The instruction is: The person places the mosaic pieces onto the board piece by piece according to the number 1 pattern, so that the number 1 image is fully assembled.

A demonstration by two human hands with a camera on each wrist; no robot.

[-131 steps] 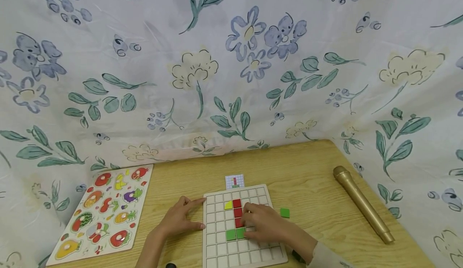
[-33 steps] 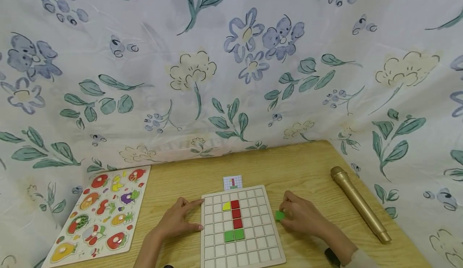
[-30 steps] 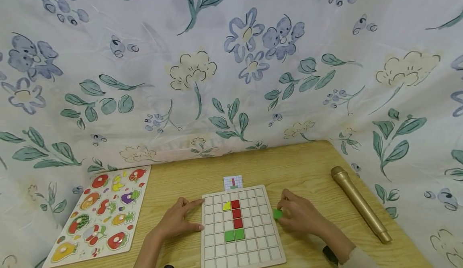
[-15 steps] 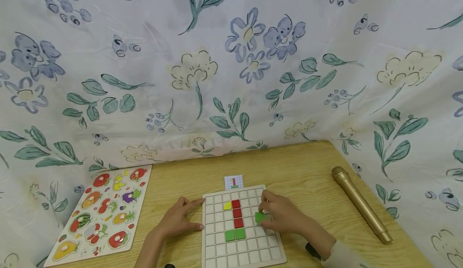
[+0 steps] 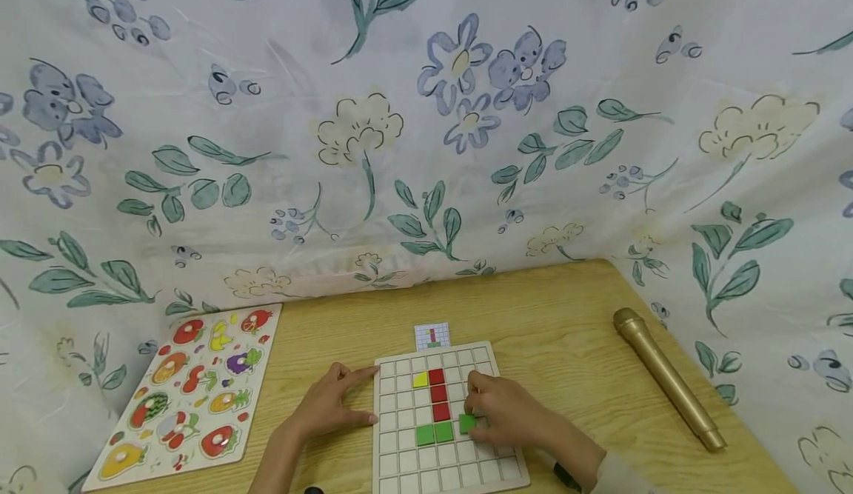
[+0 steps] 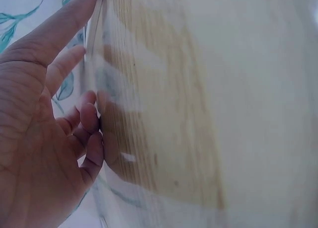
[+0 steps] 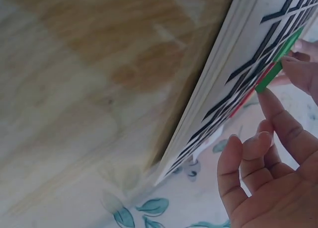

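Note:
My right hand (image 5: 503, 409) pinches a green square tile (image 5: 467, 424) between thumb and fingertip, over the right half of the wooden grid board (image 5: 406, 464). In the right wrist view, that green tile (image 7: 270, 77) is tilted close above the board's surface. Just left of it, two green tiles (image 5: 434, 433) lie side by side in the grid. Above them stands a column of red tiles (image 5: 437, 392), with a yellow piece (image 5: 420, 380) beside the top one; its corner is rounded. My left hand (image 5: 331, 403) touches the board's left edge with extended index finger and thumb.
A small printed grid card (image 5: 432, 335) lies at the board's far edge. On the left is a fruit puzzle board (image 5: 193, 390); a gold microphone (image 5: 669, 379) lies on the right. A dark object (image 5: 565, 477) is partly under the right forearm. A floral curtain (image 5: 400, 146) closes off the back.
My right hand let go at the board, picked up the green tile from the table on the right and carried it left over the grid. The left hand has stayed at the board's edge.

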